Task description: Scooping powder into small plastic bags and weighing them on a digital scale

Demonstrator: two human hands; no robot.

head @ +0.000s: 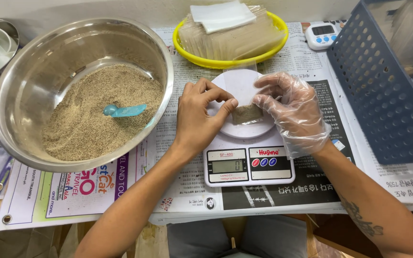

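Pouch [245,102] (pinched by both hands) over newspaper-covered table [283,200].

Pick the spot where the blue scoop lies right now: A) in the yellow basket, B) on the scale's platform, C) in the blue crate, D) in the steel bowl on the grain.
D: the blue scoop rests on the grain inside the steel bowl, left of both hands.

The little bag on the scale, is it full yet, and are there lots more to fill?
Not full: the bag has grain only at its bottom. Both hands, left and gloved right, hold it over the scale. The scoop lies in the bowl, which still holds plenty. More bags fill the yellow basket.
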